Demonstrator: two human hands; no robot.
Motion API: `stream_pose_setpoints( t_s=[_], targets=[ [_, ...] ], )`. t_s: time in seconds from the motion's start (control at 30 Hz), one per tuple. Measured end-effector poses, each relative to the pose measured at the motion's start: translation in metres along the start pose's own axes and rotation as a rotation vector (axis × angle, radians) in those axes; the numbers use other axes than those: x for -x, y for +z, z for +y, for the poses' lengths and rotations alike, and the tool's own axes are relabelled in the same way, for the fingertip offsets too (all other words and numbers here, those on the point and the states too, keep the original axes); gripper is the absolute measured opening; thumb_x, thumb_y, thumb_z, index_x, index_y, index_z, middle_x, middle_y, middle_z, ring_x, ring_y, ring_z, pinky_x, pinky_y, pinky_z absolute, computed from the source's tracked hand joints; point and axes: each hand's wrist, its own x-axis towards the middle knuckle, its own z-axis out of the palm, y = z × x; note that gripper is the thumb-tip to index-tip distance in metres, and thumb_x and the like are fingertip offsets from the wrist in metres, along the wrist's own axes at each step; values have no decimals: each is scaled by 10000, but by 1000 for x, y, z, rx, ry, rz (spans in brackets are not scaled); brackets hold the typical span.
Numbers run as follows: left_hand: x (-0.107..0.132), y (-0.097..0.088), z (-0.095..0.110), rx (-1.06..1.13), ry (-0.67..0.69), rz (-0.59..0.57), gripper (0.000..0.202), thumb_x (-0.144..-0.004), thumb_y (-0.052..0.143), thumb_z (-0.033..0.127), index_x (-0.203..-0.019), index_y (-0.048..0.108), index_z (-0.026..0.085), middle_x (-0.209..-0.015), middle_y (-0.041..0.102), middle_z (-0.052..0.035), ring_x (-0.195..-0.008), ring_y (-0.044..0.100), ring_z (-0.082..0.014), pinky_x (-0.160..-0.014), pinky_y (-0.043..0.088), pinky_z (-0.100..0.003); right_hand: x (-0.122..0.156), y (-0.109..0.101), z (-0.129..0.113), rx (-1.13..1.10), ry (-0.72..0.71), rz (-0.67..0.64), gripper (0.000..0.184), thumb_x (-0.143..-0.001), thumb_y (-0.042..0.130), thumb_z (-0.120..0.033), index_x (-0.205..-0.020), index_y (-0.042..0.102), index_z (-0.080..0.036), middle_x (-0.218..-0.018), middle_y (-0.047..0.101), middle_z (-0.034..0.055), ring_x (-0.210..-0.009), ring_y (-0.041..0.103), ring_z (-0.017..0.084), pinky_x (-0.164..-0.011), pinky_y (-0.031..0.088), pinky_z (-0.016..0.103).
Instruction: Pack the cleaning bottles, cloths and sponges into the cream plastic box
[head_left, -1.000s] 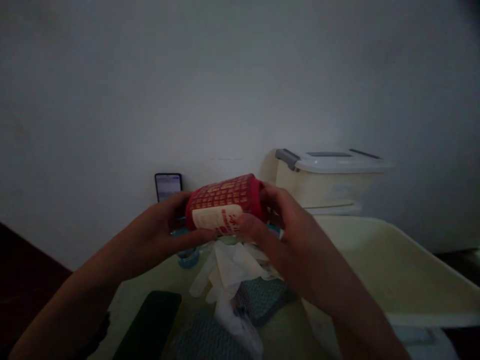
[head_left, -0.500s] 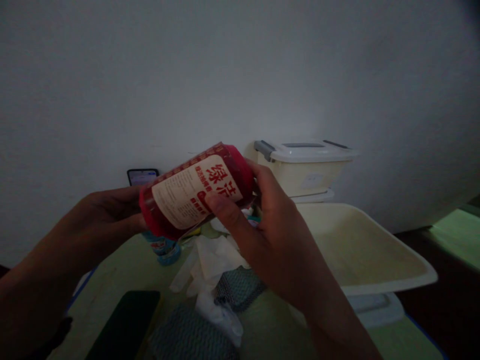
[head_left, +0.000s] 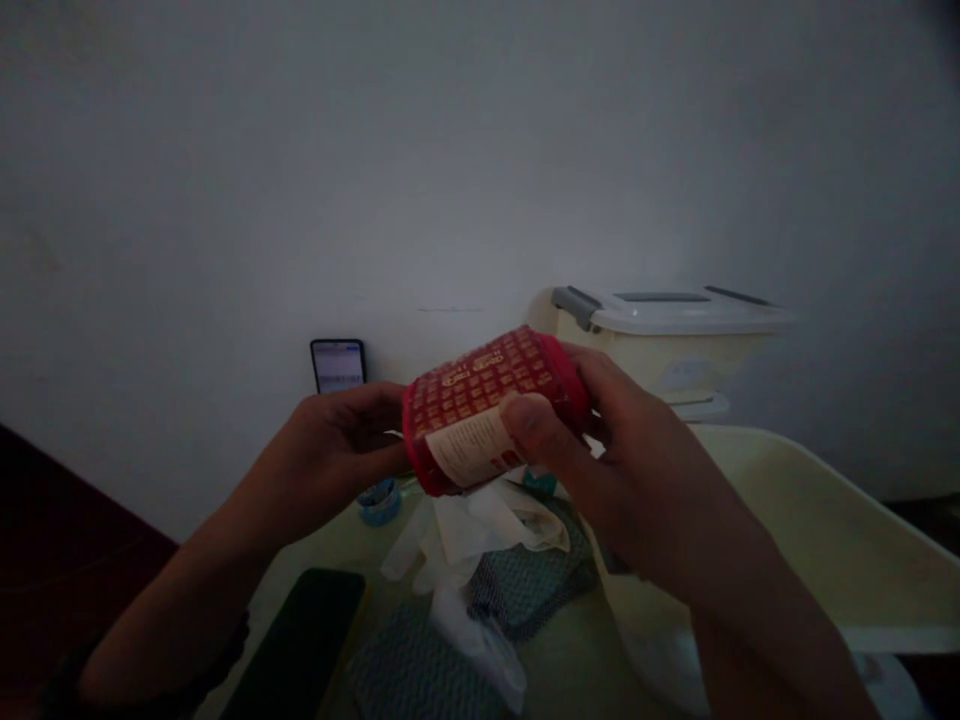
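A red bottle [head_left: 480, 400] with a white label and printed pattern lies on its side in the air between both hands. My right hand [head_left: 600, 450] wraps round its right end, the thumb pressed on the label. At the bottle's left end, my left hand [head_left: 341, 440] touches it with curled fingers. Under the bottle lie crumpled white gloves [head_left: 480, 530] and grey patterned cloths [head_left: 525, 580] on the pale green table [head_left: 337, 545].
A dark phone [head_left: 300, 645] lies flat at the front left. Another phone [head_left: 338, 364] with a lit screen leans on the wall. A small blue-capped bottle [head_left: 379, 500] stands behind the gloves. A cream basin [head_left: 810, 530] and a lidded storage box [head_left: 667, 335] are at the right.
The bottle was tilted with the label facing me half a second ago; now it is turned so the patterned side shows and lies flatter. The view swung back left.
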Motion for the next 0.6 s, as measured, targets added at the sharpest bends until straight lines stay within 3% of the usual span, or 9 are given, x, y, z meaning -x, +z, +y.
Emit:
stream_pose_setpoints(
  t_s=[0.13,0.3,0.5,0.6],
  targets=[
    [3,1,3,-59,61,9,295,-709,709,101,-981,701,214,-960,743,-14,-790,701,-156,-747,570,-251,-4,-6,4,-98,38,-86,291,-874,512,-440,-1040,588,-213,-1009,660,44,-826,629,180,-708,519,289],
    [7,0,8,-37,78,-54,175,-656,757,126,-804,728,214,-778,757,18,-731,708,-159,-684,571,-221,-1,-6,3,-108,72,-11,268,-886,472,-471,-908,582,-227,-809,646,12,-670,599,149,-556,511,237],
    [6,10,2,-421,156,179,81,-676,735,208,-654,666,169,-593,704,16,-538,639,-128,-514,498,-198,3,7,0,-86,104,65,358,-796,596,-495,-1015,497,-230,-865,632,27,-680,611,156,-514,527,235],
    [3,16,-1,-578,191,179,128,-718,690,271,-672,628,169,-565,668,15,-514,613,-127,-500,474,-205,4,5,-4,-37,90,176,437,-714,693,-465,-1025,483,-240,-866,642,32,-653,627,165,-494,535,241]
  ],
)
